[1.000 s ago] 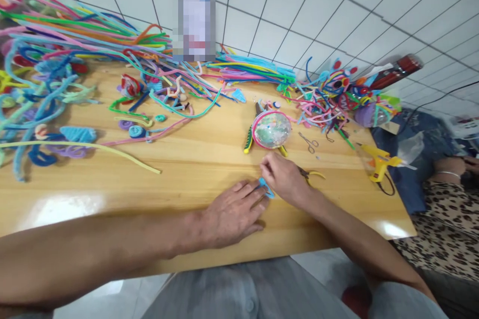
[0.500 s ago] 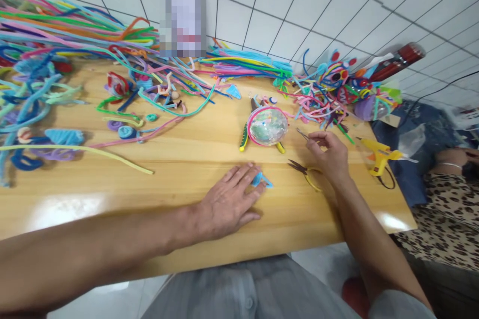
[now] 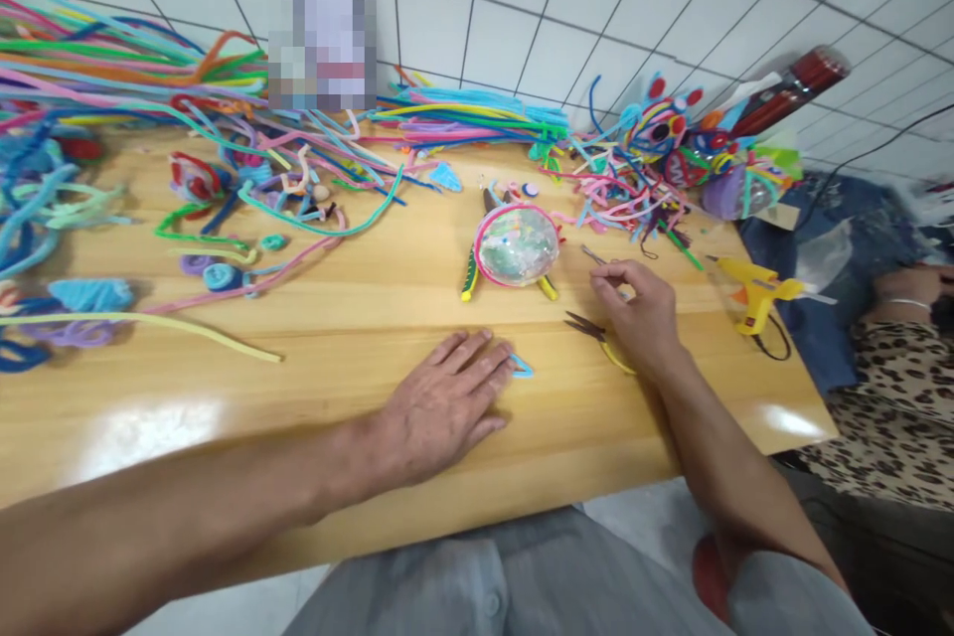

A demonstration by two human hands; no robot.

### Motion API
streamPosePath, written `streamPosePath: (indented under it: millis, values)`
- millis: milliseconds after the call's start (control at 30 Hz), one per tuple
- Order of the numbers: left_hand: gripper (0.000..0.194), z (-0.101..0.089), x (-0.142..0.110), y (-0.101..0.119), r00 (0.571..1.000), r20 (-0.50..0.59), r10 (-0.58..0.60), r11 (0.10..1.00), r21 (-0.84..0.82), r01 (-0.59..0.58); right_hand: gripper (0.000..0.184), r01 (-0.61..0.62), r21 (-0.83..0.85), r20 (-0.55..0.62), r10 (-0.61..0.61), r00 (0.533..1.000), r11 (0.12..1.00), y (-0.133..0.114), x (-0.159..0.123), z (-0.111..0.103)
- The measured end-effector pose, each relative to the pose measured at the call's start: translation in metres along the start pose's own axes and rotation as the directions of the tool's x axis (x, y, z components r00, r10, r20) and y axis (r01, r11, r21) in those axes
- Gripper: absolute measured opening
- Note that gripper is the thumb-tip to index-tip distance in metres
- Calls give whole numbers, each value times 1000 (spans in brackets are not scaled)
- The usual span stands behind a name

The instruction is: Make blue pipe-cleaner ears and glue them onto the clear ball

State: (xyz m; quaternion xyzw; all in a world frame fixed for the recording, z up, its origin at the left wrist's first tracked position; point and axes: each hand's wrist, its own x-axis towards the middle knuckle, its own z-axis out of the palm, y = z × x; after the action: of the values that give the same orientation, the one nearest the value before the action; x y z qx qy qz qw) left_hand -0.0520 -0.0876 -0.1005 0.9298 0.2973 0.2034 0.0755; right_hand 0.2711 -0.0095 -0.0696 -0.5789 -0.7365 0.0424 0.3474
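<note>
My left hand [image 3: 445, 404] lies flat on the wooden table [image 3: 358, 318], fingers stretched out, its fingertips resting on a small blue pipe-cleaner piece [image 3: 521, 366]. My right hand [image 3: 639, 315] is curled around small metal scissors [image 3: 594, 256], whose tips stick out toward a clear ball wrapped in a pink pipe cleaner [image 3: 517, 245]. Yellow-handled scissors [image 3: 596, 335] lie on the table under that hand.
Heaps of coloured pipe cleaners [image 3: 149, 109] cover the back and left of the table. Finished pipe-cleaner figures [image 3: 671, 149] stand at the back right. A yellow glue gun [image 3: 756, 296] lies near the right edge. Another person's arm [image 3: 905, 293] shows at far right.
My right hand left the blue piece, moved right past the yellow scissors and picked up the small metal scissors. My left hand stayed flat on the blue piece.
</note>
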Motion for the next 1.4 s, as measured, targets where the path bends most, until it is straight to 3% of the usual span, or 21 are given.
streamPosePath:
  millis: [133,233,367,433,500,567,600,667,767,833,1000,1133,1300,1400]
  values:
    - [29,-4,8,-8,997,-75,15,999,38,-12,11,-9,15,16,8,1000,1000,1,-2,-3]
    - [25,-10,12,-14,991,-128,43,999,21,-41,11,-24,26,21,24,1000,999,2,-4,-5]
    - [22,-19,14,-16,972,-232,-19,976,-217,-33,11,-62,30,42,60,997,998,2,-7,-6]
    - [19,-24,15,-16,960,-228,-164,894,-446,47,11,-70,29,56,69,996,997,2,-7,-6]
    - [20,-28,16,-17,930,-139,-339,738,-653,172,12,-71,35,65,69,995,997,1,-8,-6]
    - [25,-30,18,-17,895,-31,-445,594,-758,269,11,-76,45,65,73,995,996,1,-8,-6]
    - [26,-30,19,-18,890,5,-456,564,-772,293,11,-82,48,66,79,995,995,2,-8,-6]
    - [26,-28,19,-18,907,3,-420,617,-732,288,12,-92,57,70,88,994,994,2,-8,-6]
    - [15,-22,18,-18,945,-103,-311,789,-582,197,14,-101,71,71,96,993,992,5,-8,-5]
    - [13,-18,16,-19,955,-153,-255,841,-522,141,15,-117,79,63,112,992,990,7,-8,-3]
    - [14,-14,17,-21,930,-200,-307,798,-586,137,19,-207,140,88,196,977,968,8,-3,-2]
    - [11,-28,21,-17,881,-271,-388,748,-651,130,19,-138,115,100,126,987,984,1,20,-14]
    - [11,-52,28,-9,857,-309,-413,727,-678,106,18,71,-36,35,-70,997,997,1,81,-24]
    - [11,-62,39,-20,846,-383,-370,777,-626,57,19,104,-137,43,-98,994,985,12,127,-15]
